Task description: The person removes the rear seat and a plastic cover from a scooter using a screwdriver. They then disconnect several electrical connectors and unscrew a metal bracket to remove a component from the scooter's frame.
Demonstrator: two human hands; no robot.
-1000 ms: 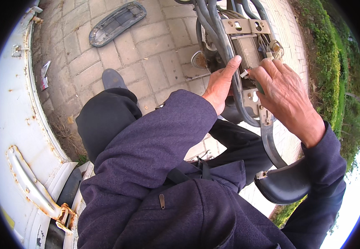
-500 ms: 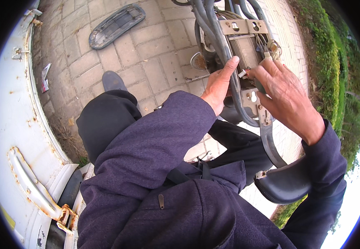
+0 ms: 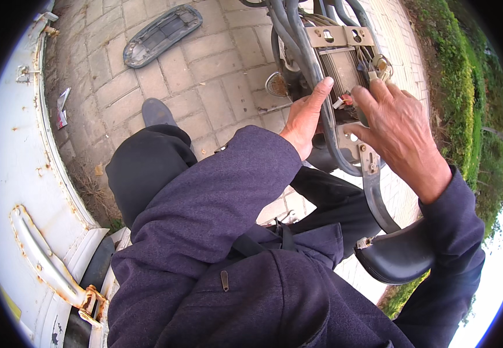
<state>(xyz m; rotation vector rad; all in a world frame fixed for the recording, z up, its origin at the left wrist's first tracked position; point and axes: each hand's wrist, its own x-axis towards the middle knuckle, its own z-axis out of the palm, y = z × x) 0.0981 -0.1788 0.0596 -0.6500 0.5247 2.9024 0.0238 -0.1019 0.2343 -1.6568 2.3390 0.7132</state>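
Observation:
A grey tubular frame [image 3: 334,142] of a two-wheeler stands in front of me, holding a finned metal box [image 3: 339,66] between its bars. My left hand [image 3: 306,122] grips the frame's near-left bar, thumb laid along it and fingers hidden beneath. Over the box and its wires [image 3: 383,65] is my right hand [image 3: 399,124], its fingers curled. A dark greenish thing [image 3: 363,119] shows between its thumb and forefinger, mostly covered, kind unclear. Beside those fingertips sits a small white connector [image 3: 338,104] with red next to it.
An oval black seat base [image 3: 161,36] lies on the brick paving at the far left. A black padded backrest [image 3: 396,255] on a curved bracket sits under my right forearm. A rusty white vehicle panel [image 3: 19,174] stands left; a hedge [image 3: 460,104] runs along the right.
My right hand has shifted slightly right, away from the white connector, and its thumb has moved left. More red shows beside the connector. My left hand stays on the bar.

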